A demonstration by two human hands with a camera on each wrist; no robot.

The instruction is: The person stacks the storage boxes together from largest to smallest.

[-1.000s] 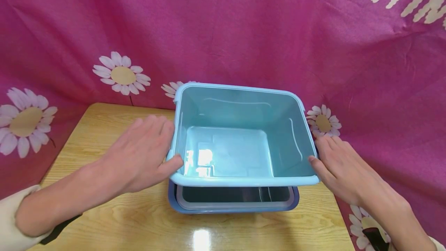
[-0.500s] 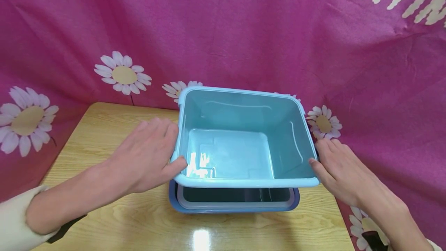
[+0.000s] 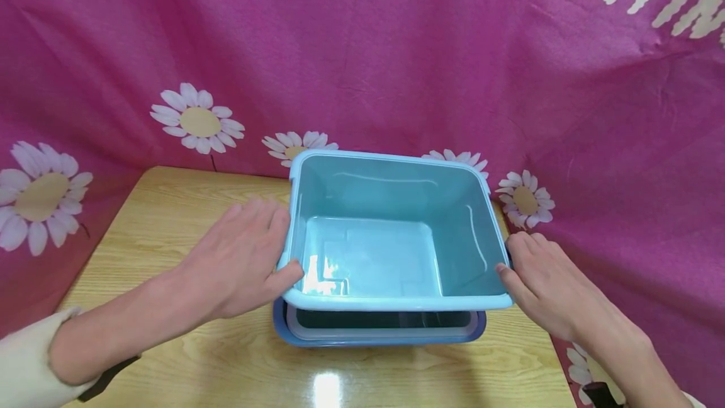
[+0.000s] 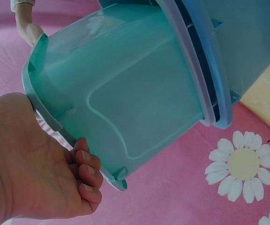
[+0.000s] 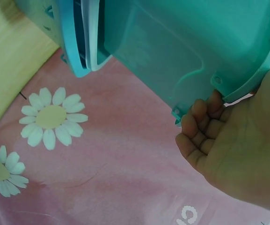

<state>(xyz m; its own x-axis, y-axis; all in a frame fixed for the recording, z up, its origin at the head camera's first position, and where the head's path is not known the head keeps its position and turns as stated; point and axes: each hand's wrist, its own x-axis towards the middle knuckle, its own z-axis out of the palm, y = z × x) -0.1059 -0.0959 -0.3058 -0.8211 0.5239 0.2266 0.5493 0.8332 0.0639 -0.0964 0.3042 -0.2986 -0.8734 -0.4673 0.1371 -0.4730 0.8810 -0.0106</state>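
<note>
A light blue plastic storage bin [image 3: 385, 303], empty and without a lid, is held between both hands in the head view. My left hand [image 3: 243, 257] grips its left rim, thumb over the edge; the left wrist view shows the fingers [image 4: 89, 176] curled beneath that rim. On the opposite side my right hand [image 3: 544, 276] holds the rim, its fingers [image 5: 198, 112] bent under the lip. The bin's lower part sits inside a bin with a pale grey rim [image 4: 191, 70], which is nested in a darker blue bin [image 4: 247, 47]. Both lower bins are mostly hidden from above.
The stack stands on a light wood table [image 3: 187, 357]. Behind and beside it hangs a pink cloth [image 3: 362, 49] with printed daisies and pale lettering, close to the table's back and right edges.
The light blue bin has come down slightly and nearer to me, covering more of the lower bins. Both hands have moved with it, still gripping the rim; the right has shifted slightly left.
</note>
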